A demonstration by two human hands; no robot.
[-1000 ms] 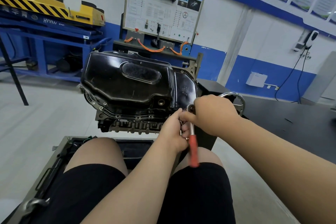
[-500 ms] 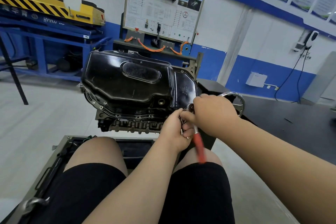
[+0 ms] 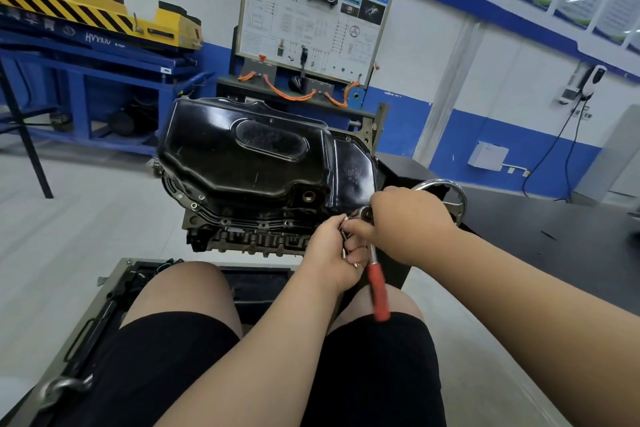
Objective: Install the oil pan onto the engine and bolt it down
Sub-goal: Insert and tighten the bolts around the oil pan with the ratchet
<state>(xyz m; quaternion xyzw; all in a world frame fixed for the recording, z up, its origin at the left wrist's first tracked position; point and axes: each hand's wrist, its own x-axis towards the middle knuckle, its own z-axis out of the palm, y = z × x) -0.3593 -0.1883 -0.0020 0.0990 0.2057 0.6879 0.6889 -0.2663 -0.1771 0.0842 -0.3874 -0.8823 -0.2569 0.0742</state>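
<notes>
The black oil pan (image 3: 242, 156) sits on the upturned engine block (image 3: 242, 239), which is held on a stand straight ahead of me. My right hand (image 3: 408, 222) grips the head of a ratchet (image 3: 377, 291) at the pan's near right corner, its red handle hanging down over my right thigh. Just left of it, touching the right thumb, my left hand (image 3: 332, 253) is curled round small metal bolts; their ends show between the fingers. The bolt under the ratchet head is hidden by my hands.
A chrome handwheel (image 3: 457, 198) of the stand is right behind my right hand. An open tool case (image 3: 114, 288) lies on the floor under my knees. A training board (image 3: 311, 17) and a blue bench (image 3: 104, 73) stand behind the engine.
The ratchet's red handle has swung a little to the right while its head stayed at the pan's corner. Both hands have kept their places.
</notes>
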